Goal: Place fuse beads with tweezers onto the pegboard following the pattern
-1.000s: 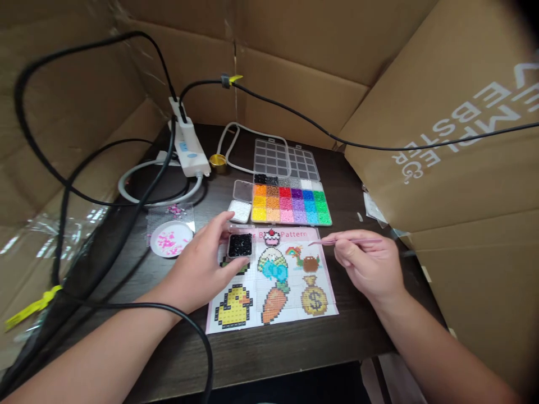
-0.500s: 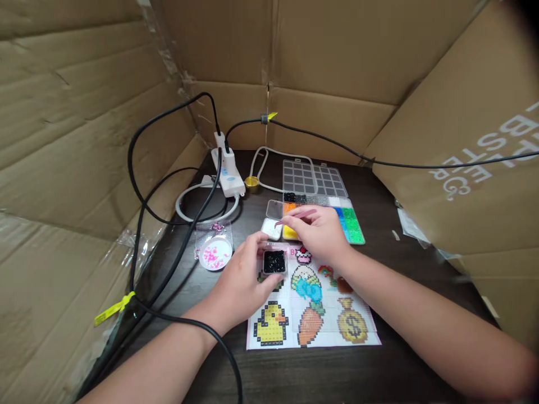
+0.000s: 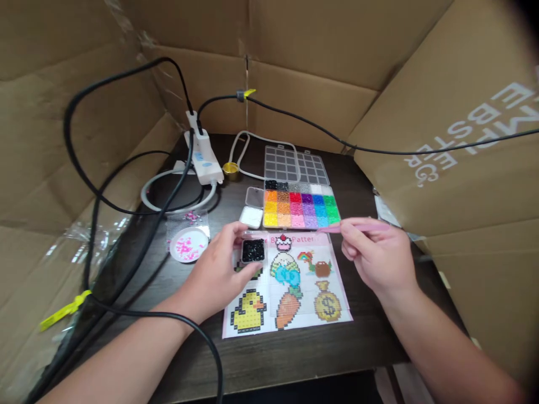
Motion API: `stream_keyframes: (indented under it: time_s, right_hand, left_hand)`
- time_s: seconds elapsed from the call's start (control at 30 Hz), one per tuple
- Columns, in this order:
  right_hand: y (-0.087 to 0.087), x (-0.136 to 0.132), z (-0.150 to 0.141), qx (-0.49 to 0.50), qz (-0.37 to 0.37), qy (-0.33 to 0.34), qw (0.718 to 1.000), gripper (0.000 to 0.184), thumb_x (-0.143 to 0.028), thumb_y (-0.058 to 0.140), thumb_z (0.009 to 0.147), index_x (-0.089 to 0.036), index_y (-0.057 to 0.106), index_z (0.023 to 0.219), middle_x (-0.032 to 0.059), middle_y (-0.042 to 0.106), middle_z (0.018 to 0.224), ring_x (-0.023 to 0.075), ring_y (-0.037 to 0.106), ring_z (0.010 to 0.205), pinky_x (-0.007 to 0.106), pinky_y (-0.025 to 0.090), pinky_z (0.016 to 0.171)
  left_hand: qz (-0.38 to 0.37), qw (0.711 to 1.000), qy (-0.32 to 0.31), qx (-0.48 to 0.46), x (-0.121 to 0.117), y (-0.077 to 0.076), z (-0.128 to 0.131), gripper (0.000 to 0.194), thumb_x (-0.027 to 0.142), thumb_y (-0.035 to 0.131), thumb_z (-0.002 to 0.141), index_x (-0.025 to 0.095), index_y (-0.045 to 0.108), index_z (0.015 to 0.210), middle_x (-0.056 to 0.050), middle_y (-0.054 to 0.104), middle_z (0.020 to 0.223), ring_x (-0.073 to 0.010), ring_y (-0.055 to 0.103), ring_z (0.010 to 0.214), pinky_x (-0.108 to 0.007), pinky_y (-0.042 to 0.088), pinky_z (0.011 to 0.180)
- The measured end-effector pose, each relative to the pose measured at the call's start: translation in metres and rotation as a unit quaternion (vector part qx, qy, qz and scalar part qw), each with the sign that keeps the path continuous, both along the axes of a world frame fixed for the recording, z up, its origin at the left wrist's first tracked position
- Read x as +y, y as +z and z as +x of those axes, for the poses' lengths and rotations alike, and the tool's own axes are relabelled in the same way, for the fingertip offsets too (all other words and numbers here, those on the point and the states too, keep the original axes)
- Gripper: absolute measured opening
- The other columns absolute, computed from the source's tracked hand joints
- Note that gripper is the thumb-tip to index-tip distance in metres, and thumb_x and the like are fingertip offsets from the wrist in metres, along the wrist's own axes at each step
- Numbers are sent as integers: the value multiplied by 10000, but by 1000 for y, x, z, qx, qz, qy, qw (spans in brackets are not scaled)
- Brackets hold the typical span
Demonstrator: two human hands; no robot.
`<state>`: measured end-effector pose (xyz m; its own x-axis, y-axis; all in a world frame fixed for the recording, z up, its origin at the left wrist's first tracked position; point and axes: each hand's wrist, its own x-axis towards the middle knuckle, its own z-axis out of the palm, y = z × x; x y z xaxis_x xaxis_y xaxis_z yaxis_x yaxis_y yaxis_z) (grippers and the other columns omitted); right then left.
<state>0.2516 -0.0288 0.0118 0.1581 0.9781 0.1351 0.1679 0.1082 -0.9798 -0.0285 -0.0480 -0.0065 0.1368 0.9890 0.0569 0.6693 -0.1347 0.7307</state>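
My left hand [image 3: 223, 266] grips a small clear box of black beads [image 3: 253, 250] between thumb and fingers, over the left part of a bead pattern sheet [image 3: 263, 306]. Pink tweezers [image 3: 330, 229] are pinched in my right hand [image 3: 377, 252], right of the sheet, tips pointing left. Blue, white and green beads [image 3: 286, 275] form a shape on the sheet's middle. Behind it lies a sorting case [image 3: 295, 209] with many bead colours, its lid [image 3: 280, 164] open. A small box of white beads [image 3: 251, 217] stands just left of the case.
A white dish of pink beads [image 3: 189, 247] sits at the left by a clear pegboard [image 3: 200, 219]. A power strip [image 3: 207, 163], black cables [image 3: 162, 207] and a gold round tin [image 3: 230, 170] are behind. Cardboard walls [image 3: 311, 101] enclose the table.
My right hand has moved right with the tweezers, away from the white bead box, uncovering the sorting case. My left hand still holds the black bead box. The camera view has shifted.
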Motion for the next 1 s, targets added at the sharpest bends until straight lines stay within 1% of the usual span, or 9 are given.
stream_keyframes:
  time_s: [0.07,0.13,0.27,0.37,0.5,0.6,0.67,0.8,1.0]
  right_hand:
    - [-8,-25,11,-19,3,-70,997,238,-389,815,823,-151,819,828,101,778,750,95,502,417,244,412,356]
    - [-13,-49,10,-48,6,-132,990,224,-375,816,827,-150,815,824,96,782,732,114,545,415,251,454,359]
    - [-19,-76,-7,-137,67,-219,964,136,-308,778,866,-179,820,874,76,795,771,189,706,559,308,613,531]
    - [-26,-79,-16,-189,126,-193,955,78,-231,738,901,-224,813,923,68,809,871,211,759,712,337,647,677]
    - [-31,-75,-16,-222,176,-173,943,81,-180,710,910,-233,768,893,58,787,856,215,756,765,345,643,699]
    - [-36,-76,-17,-247,167,-183,937,60,-211,713,915,-234,729,862,41,759,761,202,745,678,326,637,664]
    - [-40,-77,-18,-248,153,-205,934,36,-243,733,907,-234,705,886,45,766,770,202,750,649,313,633,634]
    - [-48,-79,-20,-233,147,-252,928,114,-272,762,889,-236,655,906,58,782,814,206,765,644,304,635,616]
    - [-43,-77,-18,-261,134,-219,931,87,-295,736,912,-219,697,892,49,773,736,202,765,624,295,643,632]
  left_hand:
    - [-2,1000,2,4,2,-1,0,535,387,753,783,259,457,1209,-86,682,1152,-291,687,1057,-484,567,936]
    - [-1,1000,4,8,3,-2,0,545,424,743,781,262,456,1215,-88,679,1143,-301,688,1049,-489,569,927]
    - [-7,1000,14,13,3,-3,-1,591,510,729,768,284,447,1235,-85,683,1131,-334,694,1035,-518,574,906]
    - [-9,1000,20,14,3,-4,-2,612,557,721,763,306,438,1244,-86,686,1135,-356,689,1039,-559,573,892]
    - [-3,1000,23,10,4,-8,-2,608,540,714,754,328,438,1253,-64,690,1145,-347,689,1040,-568,577,878]
    - [11,1000,25,15,4,-10,-1,607,535,685,765,326,450,1284,-32,685,1154,-317,699,1030,-536,582,864]
    - [17,999,28,19,3,-10,-1,619,550,668,764,317,459,1298,-17,681,1146,-300,705,1015,-511,585,842]
    - [15,999,31,32,2,-9,1,650,608,620,781,309,448,1332,2,672,1172,-271,702,1023,-481,594,838]
    - [17,999,31,27,3,-9,2,714,651,615,764,280,451,1352,-36,656,1193,-290,702,1025,-494,603,829]
